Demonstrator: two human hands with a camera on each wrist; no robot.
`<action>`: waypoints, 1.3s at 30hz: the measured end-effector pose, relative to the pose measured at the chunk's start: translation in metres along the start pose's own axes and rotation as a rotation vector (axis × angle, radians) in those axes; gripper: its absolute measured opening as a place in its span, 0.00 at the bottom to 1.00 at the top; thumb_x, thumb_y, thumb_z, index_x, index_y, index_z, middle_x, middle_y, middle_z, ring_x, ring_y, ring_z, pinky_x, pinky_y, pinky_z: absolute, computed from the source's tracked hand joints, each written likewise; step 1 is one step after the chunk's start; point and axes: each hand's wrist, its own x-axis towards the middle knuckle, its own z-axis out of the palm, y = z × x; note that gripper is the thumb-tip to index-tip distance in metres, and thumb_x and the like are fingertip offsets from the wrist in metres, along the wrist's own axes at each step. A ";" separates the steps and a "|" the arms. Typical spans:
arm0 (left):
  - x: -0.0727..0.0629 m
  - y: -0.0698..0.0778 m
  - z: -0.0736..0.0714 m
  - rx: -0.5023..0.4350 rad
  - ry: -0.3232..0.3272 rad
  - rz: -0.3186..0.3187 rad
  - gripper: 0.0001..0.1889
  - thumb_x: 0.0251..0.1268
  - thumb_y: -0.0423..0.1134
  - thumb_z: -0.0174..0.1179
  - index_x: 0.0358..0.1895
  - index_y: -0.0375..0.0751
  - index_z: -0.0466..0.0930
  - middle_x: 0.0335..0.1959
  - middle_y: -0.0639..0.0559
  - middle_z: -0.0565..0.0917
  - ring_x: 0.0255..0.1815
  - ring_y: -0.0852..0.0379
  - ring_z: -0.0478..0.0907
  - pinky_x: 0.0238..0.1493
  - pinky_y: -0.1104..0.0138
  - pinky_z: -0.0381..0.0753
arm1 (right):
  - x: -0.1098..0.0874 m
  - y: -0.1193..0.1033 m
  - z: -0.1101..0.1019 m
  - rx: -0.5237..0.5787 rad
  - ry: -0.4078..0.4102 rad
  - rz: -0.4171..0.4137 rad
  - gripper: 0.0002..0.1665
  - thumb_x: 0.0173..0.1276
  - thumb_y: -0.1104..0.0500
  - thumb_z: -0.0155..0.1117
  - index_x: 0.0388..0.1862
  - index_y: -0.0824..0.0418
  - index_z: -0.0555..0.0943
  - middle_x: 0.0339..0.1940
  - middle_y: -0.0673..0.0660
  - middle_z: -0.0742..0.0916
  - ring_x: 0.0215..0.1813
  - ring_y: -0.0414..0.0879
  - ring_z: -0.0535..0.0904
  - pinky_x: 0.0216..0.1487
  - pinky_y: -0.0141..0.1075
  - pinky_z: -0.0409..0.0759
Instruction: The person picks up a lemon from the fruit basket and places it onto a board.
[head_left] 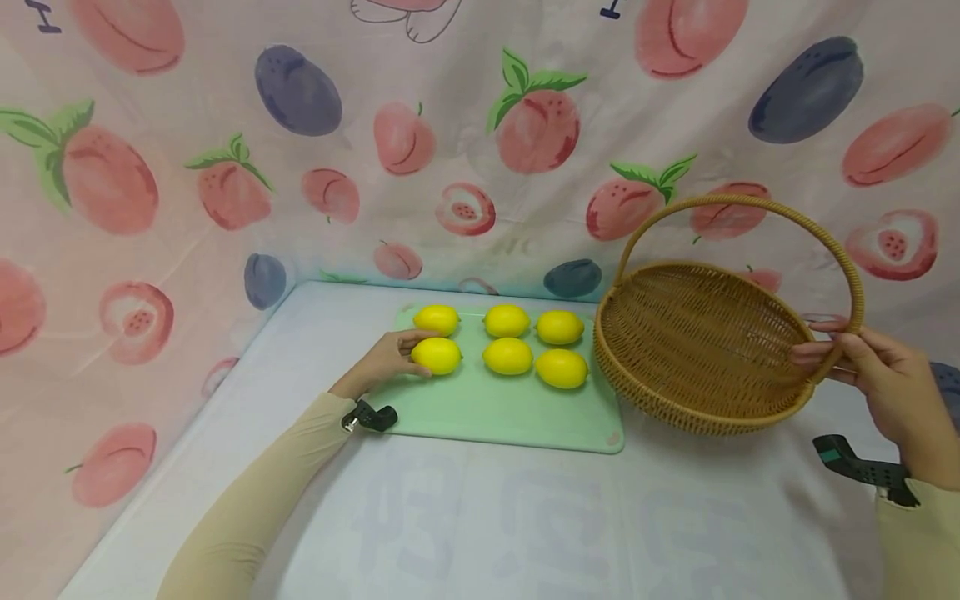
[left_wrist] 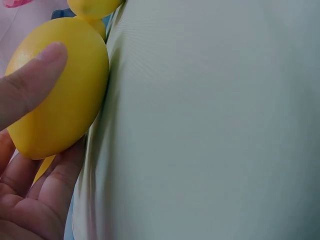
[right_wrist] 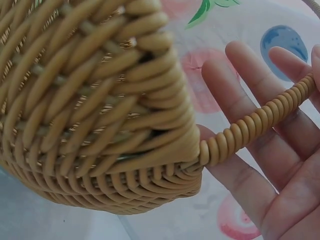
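Note:
My left hand (head_left: 384, 361) grips a yellow lemon (head_left: 437, 357) at the left of a pale green cutting board (head_left: 495, 417). In the left wrist view the thumb (left_wrist: 37, 77) lies across that lemon, with the other fingers curving round its far end. Another lemon (head_left: 437, 319) sits just behind it. At the right, my right hand (head_left: 892, 375) holds a brown wicker basket (head_left: 697, 342) by the foot of its arched handle (head_left: 750, 202). The basket tilts so its hollow inside faces me. In the right wrist view the handle runs between thumb and fingers.
Right of the held lemon, several more lemons (head_left: 507, 357) lie in two rows on the board. The basket's left rim comes close to the board's right side. A white cloth (head_left: 525, 525) covers the table, and a fruit-print curtain (head_left: 465, 100) hangs behind.

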 end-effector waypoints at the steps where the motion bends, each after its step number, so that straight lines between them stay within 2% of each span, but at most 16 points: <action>1: 0.000 0.000 0.000 -0.008 -0.002 -0.004 0.37 0.46 0.31 0.72 0.65 0.39 0.69 0.65 0.40 0.72 0.66 0.44 0.69 0.67 0.53 0.67 | 0.000 0.000 0.000 -0.010 -0.002 0.000 0.16 0.76 0.62 0.42 0.54 0.65 0.74 0.36 0.36 0.88 0.38 0.27 0.83 0.38 0.15 0.76; 8: 0.000 0.000 0.001 -0.025 -0.035 0.010 0.37 0.48 0.29 0.70 0.65 0.38 0.68 0.66 0.38 0.69 0.67 0.41 0.68 0.67 0.52 0.67 | 0.002 0.003 -0.004 -0.107 0.004 -0.024 0.16 0.76 0.64 0.41 0.54 0.64 0.76 0.36 0.33 0.86 0.38 0.25 0.82 0.38 0.15 0.76; 14: 0.000 -0.002 -0.001 -0.030 -0.052 0.013 0.37 0.48 0.32 0.71 0.66 0.39 0.67 0.67 0.38 0.67 0.67 0.41 0.67 0.66 0.54 0.68 | 0.003 0.005 -0.006 -0.119 0.035 -0.020 0.17 0.75 0.64 0.42 0.56 0.60 0.76 0.36 0.31 0.86 0.38 0.23 0.82 0.37 0.15 0.75; 23: 0.000 -0.006 -0.004 -0.042 -0.032 0.001 0.37 0.50 0.35 0.71 0.66 0.40 0.67 0.67 0.39 0.69 0.67 0.42 0.67 0.67 0.54 0.67 | 0.005 0.006 -0.008 -0.064 0.021 -0.040 0.18 0.75 0.66 0.41 0.57 0.68 0.74 0.37 0.34 0.87 0.39 0.25 0.82 0.38 0.15 0.76; 29: 0.001 -0.006 -0.004 -0.053 -0.042 0.000 0.36 0.51 0.35 0.70 0.66 0.41 0.67 0.67 0.40 0.68 0.68 0.42 0.65 0.68 0.53 0.65 | 0.006 0.008 -0.009 -0.009 0.020 -0.056 0.19 0.75 0.66 0.41 0.56 0.71 0.75 0.38 0.37 0.88 0.40 0.27 0.83 0.39 0.16 0.76; 33: 0.002 -0.008 -0.005 -0.065 -0.082 0.011 0.35 0.51 0.36 0.70 0.66 0.41 0.68 0.68 0.40 0.68 0.69 0.42 0.65 0.68 0.52 0.65 | 0.005 0.008 -0.008 0.020 0.025 -0.034 0.19 0.75 0.64 0.41 0.57 0.70 0.74 0.38 0.37 0.88 0.40 0.26 0.83 0.39 0.15 0.76; 39: 0.004 -0.008 -0.006 -0.065 -0.126 0.015 0.35 0.52 0.36 0.70 0.66 0.43 0.68 0.68 0.41 0.67 0.68 0.42 0.65 0.68 0.51 0.66 | 0.005 0.009 -0.008 0.065 0.037 -0.013 0.18 0.75 0.62 0.42 0.56 0.62 0.76 0.38 0.37 0.87 0.40 0.26 0.82 0.39 0.15 0.76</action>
